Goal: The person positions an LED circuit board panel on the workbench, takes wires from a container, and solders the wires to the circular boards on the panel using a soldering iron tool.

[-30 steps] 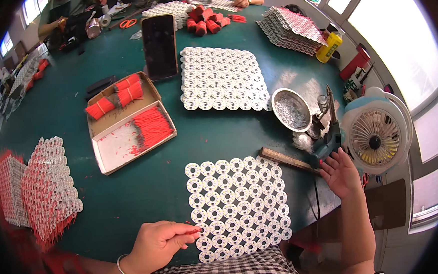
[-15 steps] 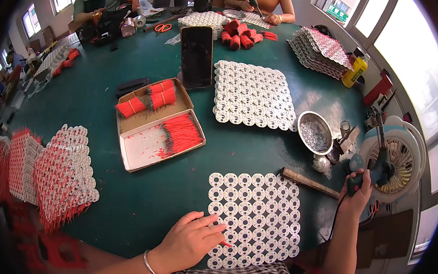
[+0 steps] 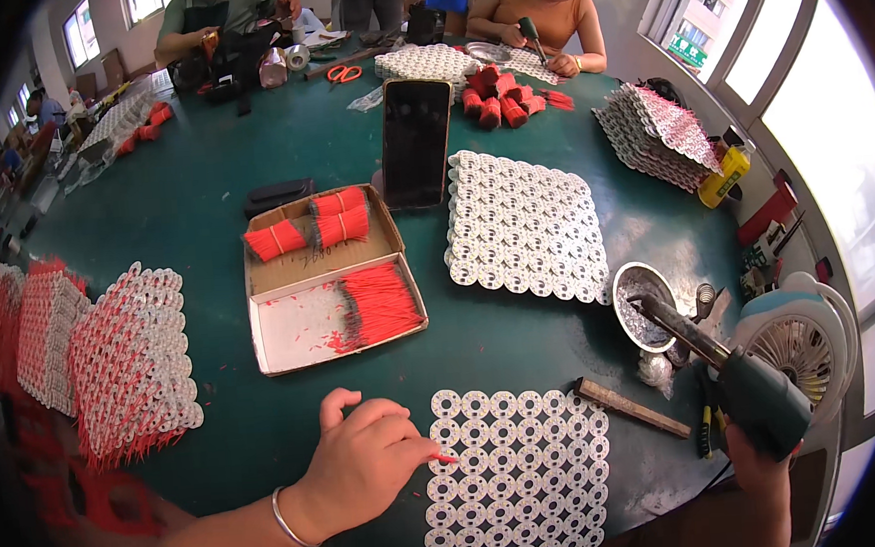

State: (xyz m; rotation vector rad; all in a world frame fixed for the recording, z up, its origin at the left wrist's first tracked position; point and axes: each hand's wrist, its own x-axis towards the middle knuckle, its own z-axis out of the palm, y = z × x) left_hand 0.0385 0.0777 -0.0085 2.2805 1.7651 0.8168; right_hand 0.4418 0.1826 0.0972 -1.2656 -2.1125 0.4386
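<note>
My left hand (image 3: 364,463), a bracelet on its wrist, pinches a short red wire (image 3: 443,459) at the left edge of a flat panel of round white circuit boards (image 3: 519,485). The panel lies on the green table in front of me. My right hand (image 3: 759,459) grips a dark green soldering gun (image 3: 764,404), partly hidden behind its body. The gun's long metal tip reaches over a round metal bowl (image 3: 622,322) of grey, shiny bits. Whether the tip touches those bits I cannot tell.
A wooden bar (image 3: 631,408) lies right of the panel, near pliers (image 3: 705,428) and a fan (image 3: 802,341). Beyond are an open box (image 3: 285,323) of red wires, a phone (image 3: 417,144) and stacked panels (image 3: 525,228). Wired panels (image 3: 132,362) stand left; co-workers sit across.
My right hand has swung the soldering gun from beside the fan to the bowl. My left hand has moved up along the panel's edge with the wire. The whole view has shifted slightly.
</note>
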